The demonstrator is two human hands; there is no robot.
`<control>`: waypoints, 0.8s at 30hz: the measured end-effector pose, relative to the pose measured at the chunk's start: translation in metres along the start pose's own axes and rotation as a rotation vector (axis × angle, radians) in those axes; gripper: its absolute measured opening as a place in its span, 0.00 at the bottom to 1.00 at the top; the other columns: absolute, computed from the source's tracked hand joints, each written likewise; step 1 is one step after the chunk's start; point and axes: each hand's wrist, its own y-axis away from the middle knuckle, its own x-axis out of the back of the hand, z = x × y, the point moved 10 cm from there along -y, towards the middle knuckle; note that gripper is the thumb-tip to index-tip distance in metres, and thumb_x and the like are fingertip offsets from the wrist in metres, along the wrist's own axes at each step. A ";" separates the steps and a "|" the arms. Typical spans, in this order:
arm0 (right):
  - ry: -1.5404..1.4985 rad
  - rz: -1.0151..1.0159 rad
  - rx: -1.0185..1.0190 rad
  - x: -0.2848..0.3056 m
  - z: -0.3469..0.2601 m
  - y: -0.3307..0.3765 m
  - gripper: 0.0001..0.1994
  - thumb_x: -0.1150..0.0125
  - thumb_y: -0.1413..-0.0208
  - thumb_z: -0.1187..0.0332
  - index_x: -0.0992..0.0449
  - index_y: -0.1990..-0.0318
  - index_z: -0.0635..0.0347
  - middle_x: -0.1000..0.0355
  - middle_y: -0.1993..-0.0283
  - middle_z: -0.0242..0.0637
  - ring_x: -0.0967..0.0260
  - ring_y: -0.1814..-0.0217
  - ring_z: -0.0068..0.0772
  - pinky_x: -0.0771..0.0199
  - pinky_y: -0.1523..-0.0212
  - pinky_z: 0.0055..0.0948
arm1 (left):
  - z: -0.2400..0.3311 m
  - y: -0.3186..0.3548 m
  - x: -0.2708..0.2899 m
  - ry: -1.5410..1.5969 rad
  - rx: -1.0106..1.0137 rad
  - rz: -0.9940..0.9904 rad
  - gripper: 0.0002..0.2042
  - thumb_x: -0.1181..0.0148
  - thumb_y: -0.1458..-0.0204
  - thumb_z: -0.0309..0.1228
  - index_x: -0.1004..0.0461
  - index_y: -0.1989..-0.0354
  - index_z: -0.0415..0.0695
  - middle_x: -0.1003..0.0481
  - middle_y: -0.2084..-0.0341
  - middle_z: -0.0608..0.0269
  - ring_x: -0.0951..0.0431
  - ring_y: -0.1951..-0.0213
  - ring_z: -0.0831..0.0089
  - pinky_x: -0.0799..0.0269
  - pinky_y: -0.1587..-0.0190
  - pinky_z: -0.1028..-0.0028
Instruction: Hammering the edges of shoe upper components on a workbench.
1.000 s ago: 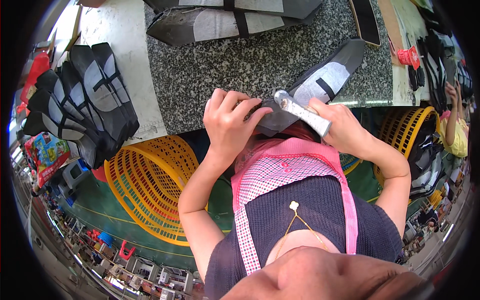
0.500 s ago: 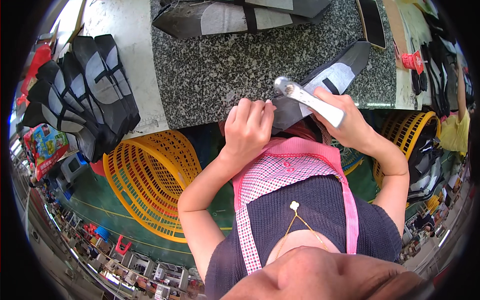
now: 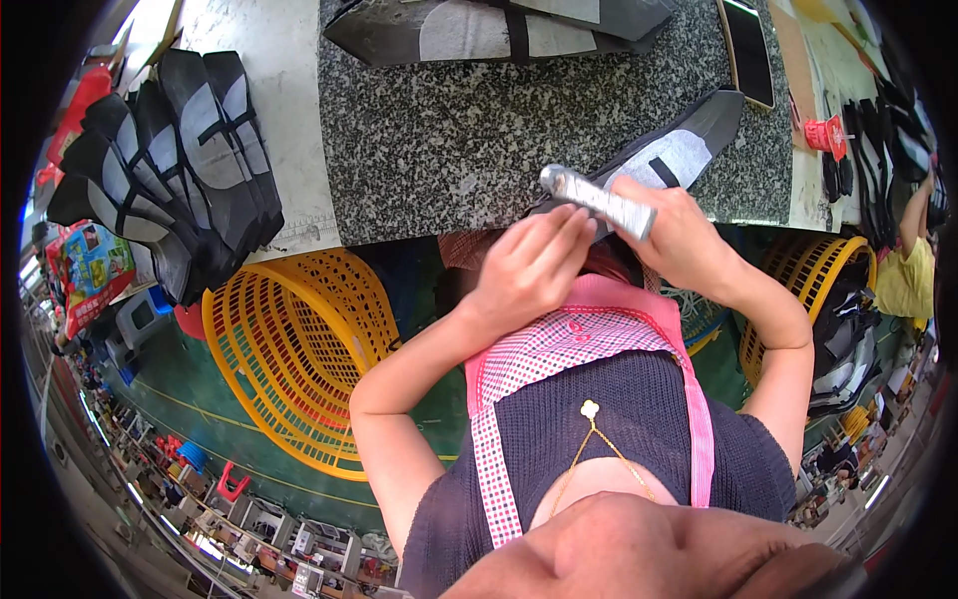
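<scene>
A dark grey shoe-upper piece (image 3: 687, 144) with a pale patch and a short black strap lies slantwise over the front edge of the speckled stone slab (image 3: 429, 150). My right hand (image 3: 679, 235) is closed on a silver metal hammer (image 3: 599, 203), held above the piece's near end; its handle is hidden. Close to the hammer's rounded end, my left hand (image 3: 539, 262) has its fingers drawn together on the piece's near end, slightly blurred. That end is mostly covered by the hand and hammer.
More grey pieces (image 3: 464, 35) lie at the slab's far side, and a fanned pile (image 3: 215, 150) stands at left. A phone (image 3: 746, 50) and a red spool-like object (image 3: 825, 136) are at right. Yellow baskets (image 3: 232, 354) flank me below the table; another person's yellow sleeve (image 3: 906, 285) shows far right.
My left hand has moved right and its fingers have straightened somewhat. The hammer has tilted and its near end sits further left. The view has shifted slightly.
</scene>
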 end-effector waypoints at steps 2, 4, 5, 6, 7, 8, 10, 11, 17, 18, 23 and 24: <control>-0.011 0.087 0.036 0.014 -0.010 -0.003 0.09 0.43 0.37 0.67 0.34 0.60 0.63 0.26 0.71 0.52 0.27 0.69 0.61 0.28 0.69 0.53 | 0.009 0.005 -0.020 -0.043 0.001 -0.082 0.18 0.38 0.45 0.32 0.24 0.52 0.28 0.23 0.52 0.48 0.22 0.48 0.57 0.24 0.43 0.64; -0.040 0.077 0.071 0.015 -0.018 0.002 0.09 0.43 0.38 0.67 0.34 0.60 0.62 0.26 0.71 0.51 0.26 0.69 0.60 0.28 0.69 0.53 | 0.013 0.010 -0.028 -0.132 -0.011 -0.114 0.17 0.41 0.43 0.34 0.23 0.52 0.32 0.24 0.53 0.50 0.22 0.49 0.59 0.24 0.44 0.65; -0.069 0.068 0.100 0.015 -0.022 0.005 0.09 0.42 0.39 0.67 0.34 0.60 0.62 0.26 0.71 0.51 0.26 0.69 0.60 0.28 0.70 0.53 | 0.013 0.011 -0.030 -0.162 -0.008 -0.127 0.16 0.41 0.43 0.34 0.22 0.53 0.34 0.24 0.54 0.53 0.22 0.50 0.60 0.23 0.45 0.66; -0.103 0.019 0.069 0.008 -0.021 0.004 0.09 0.42 0.39 0.67 0.33 0.60 0.61 0.26 0.71 0.51 0.26 0.69 0.59 0.28 0.70 0.53 | 0.013 0.012 -0.030 -0.170 -0.002 -0.129 0.16 0.41 0.43 0.34 0.22 0.53 0.34 0.24 0.54 0.53 0.22 0.50 0.60 0.23 0.45 0.66; 0.014 -0.035 0.030 -0.003 -0.017 0.001 0.09 0.42 0.40 0.68 0.34 0.60 0.62 0.26 0.71 0.52 0.26 0.68 0.60 0.28 0.69 0.53 | 0.014 0.012 -0.029 -0.206 -0.021 -0.139 0.15 0.42 0.45 0.34 0.22 0.54 0.37 0.24 0.56 0.55 0.22 0.53 0.63 0.23 0.46 0.67; 0.013 -0.011 0.044 -0.008 -0.011 -0.002 0.08 0.43 0.39 0.68 0.33 0.60 0.62 0.26 0.71 0.52 0.26 0.67 0.61 0.28 0.69 0.53 | 0.013 0.012 -0.029 -0.242 -0.046 -0.144 0.14 0.42 0.47 0.33 0.22 0.56 0.39 0.25 0.58 0.58 0.23 0.55 0.65 0.23 0.48 0.68; -0.155 0.098 0.073 0.008 -0.011 -0.008 0.07 0.44 0.38 0.71 0.29 0.58 0.65 0.26 0.72 0.54 0.26 0.67 0.63 0.28 0.68 0.52 | 0.011 0.001 -0.021 -0.313 -0.039 0.006 0.15 0.42 0.50 0.34 0.24 0.54 0.44 0.29 0.60 0.64 0.26 0.58 0.70 0.26 0.54 0.70; -0.171 0.091 -0.004 0.016 -0.003 -0.005 0.08 0.44 0.36 0.71 0.25 0.55 0.66 0.27 0.73 0.51 0.24 0.70 0.54 0.27 0.67 0.47 | 0.009 -0.002 -0.020 -0.298 -0.043 0.005 0.16 0.42 0.49 0.34 0.24 0.52 0.45 0.29 0.59 0.65 0.27 0.58 0.71 0.27 0.55 0.70; -0.671 0.592 -0.252 0.088 0.076 0.049 0.24 0.56 0.28 0.46 0.31 0.63 0.59 0.47 0.79 0.19 0.55 0.82 0.08 0.59 0.83 0.15 | -0.085 -0.003 0.098 0.230 0.503 0.134 0.17 0.41 0.50 0.16 0.19 0.53 0.43 0.27 0.69 0.60 0.27 0.66 0.63 0.27 0.63 0.66; -0.745 0.627 -0.248 0.097 0.082 0.054 0.23 0.57 0.27 0.46 0.32 0.63 0.58 0.47 0.79 0.19 0.55 0.82 0.08 0.59 0.83 0.15 | -0.109 0.020 0.130 0.279 0.659 0.334 0.13 0.40 0.46 0.17 0.19 0.53 0.42 0.24 0.64 0.58 0.25 0.61 0.67 0.26 0.60 0.71; -0.783 0.724 -0.277 0.110 0.098 0.055 0.21 0.57 0.27 0.48 0.33 0.63 0.56 0.47 0.79 0.18 0.55 0.83 0.08 0.59 0.84 0.13 | -0.130 0.094 0.236 -0.803 0.655 0.769 0.17 0.45 0.36 0.24 0.25 0.39 0.42 0.32 0.61 0.61 0.30 0.61 0.65 0.31 0.57 0.70; -0.772 0.704 -0.286 0.109 0.096 0.052 0.20 0.56 0.27 0.48 0.33 0.64 0.56 0.47 0.79 0.18 0.55 0.82 0.08 0.58 0.83 0.14 | -0.161 0.102 0.229 -0.943 0.671 0.561 0.17 0.44 0.36 0.26 0.25 0.39 0.44 0.32 0.59 0.59 0.30 0.60 0.62 0.31 0.55 0.67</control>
